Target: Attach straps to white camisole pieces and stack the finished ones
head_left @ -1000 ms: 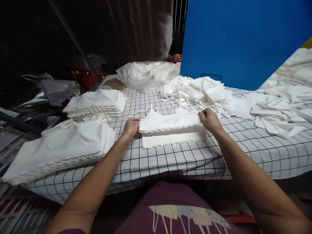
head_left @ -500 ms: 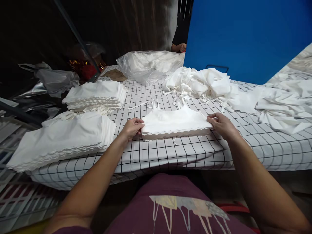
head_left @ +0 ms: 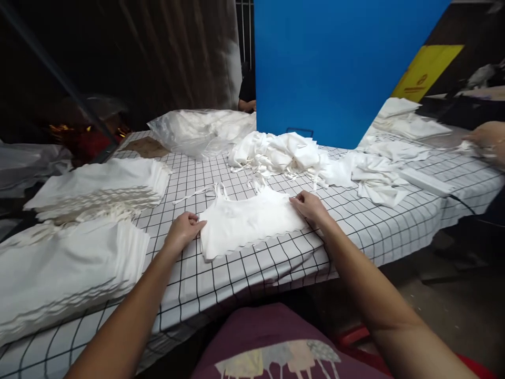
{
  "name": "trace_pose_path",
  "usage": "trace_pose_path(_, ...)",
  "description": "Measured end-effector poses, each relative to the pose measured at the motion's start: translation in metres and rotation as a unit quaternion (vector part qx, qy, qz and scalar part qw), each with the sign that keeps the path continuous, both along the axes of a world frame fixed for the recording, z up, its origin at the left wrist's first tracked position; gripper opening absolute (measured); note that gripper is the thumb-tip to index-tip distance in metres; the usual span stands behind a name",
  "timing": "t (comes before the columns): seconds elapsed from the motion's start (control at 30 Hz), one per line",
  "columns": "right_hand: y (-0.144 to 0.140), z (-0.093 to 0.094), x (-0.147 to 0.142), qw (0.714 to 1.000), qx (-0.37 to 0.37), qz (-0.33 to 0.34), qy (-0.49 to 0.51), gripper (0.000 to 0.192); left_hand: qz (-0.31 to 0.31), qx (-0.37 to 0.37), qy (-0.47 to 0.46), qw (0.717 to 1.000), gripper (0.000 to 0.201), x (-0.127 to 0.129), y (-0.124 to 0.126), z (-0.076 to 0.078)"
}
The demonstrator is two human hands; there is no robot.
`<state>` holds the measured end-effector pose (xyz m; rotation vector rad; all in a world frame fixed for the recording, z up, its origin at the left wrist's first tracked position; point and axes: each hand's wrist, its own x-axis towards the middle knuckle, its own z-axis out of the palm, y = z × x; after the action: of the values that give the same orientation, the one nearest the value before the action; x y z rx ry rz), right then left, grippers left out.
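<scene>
A white camisole top (head_left: 248,223) with thin straps and a wavy hem lies flat on the checked tablecloth (head_left: 252,273), straps pointing away from me. My left hand (head_left: 184,230) pinches its left edge between thumb and fingers. At the opposite side, my right hand (head_left: 310,206) has the right edge in a similar pinch. To the left are two stacks of matching white tops, a nearer stack (head_left: 67,268) and a farther stack (head_left: 102,181). A loose heap of white tops (head_left: 280,152) sits beyond the one I hold.
A large blue panel (head_left: 315,68) stands at the back. Clear plastic (head_left: 173,131) wraps more white cloth. A flat white bar with a cable (head_left: 428,181) lies at right. Another person's hand (head_left: 487,138) shows at the right edge; another person's arm (head_left: 247,102) shows behind the panel.
The top's front, raised and showing the layer beneath the hem, now lies flat. Both hands keep hold of its sides. My view has turned right, bringing the other person's hand into sight.
</scene>
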<state>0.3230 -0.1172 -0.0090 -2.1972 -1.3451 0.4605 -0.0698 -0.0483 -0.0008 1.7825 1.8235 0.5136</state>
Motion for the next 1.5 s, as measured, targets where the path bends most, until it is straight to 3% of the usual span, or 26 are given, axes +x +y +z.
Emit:
trace_pose_path(0.2, 0.021, -0.003, -0.008, 1.0, 0.001, -0.005, -0.006, 0.018, 0.003, 0.033, -0.006, 0.999, 0.017, 0.005, 0.007, -0.005)
trace_pose_path(0.4, 0.024, -0.012, -0.001, 1.0, 0.029, 0.003, -0.009, 0.017, 0.014, 0.076, -0.021, 0.997, 0.016, 0.006, -0.001, -0.008)
trace_pose_path(0.53, 0.027, -0.025, 0.007, 0.997, 0.076, 0.007, -0.008, 0.022, 0.009, 0.07, -0.053, 0.996, 0.013, 0.004, -0.003, -0.012)
trace_pose_path(0.67, 0.033, -0.032, 0.012, 0.997, 0.075, 0.007, -0.017, 0.025, 0.008, 0.065, -0.081, 0.995, 0.008, 0.001, 0.002, -0.011)
trace_pose_path(0.83, 0.035, -0.033, 0.013, 0.998, 0.067, -0.001, -0.014, 0.028, 0.021, 0.069, -0.079, 0.994, 0.007, 0.001, 0.006, -0.003)
trace_pose_path(1.1, 0.032, -0.033, 0.014, 0.997, 0.069, 0.01, -0.012, 0.028, -0.024, 0.061, -0.075, 0.995, 0.007, -0.002, 0.005, -0.005)
trace_pose_path(1.3, 0.034, -0.026, 0.011, 0.996, 0.087, -0.005, 0.015, 0.026, -0.028, 0.063, -0.07, 0.995, 0.01, -0.006, 0.017, 0.004)
trace_pose_path(1.5, 0.041, -0.031, 0.008, 0.997, 0.053, -0.003, -0.048, 0.024, -0.008, 0.042, -0.028, 0.999, 0.008, 0.0, 0.032, 0.002)
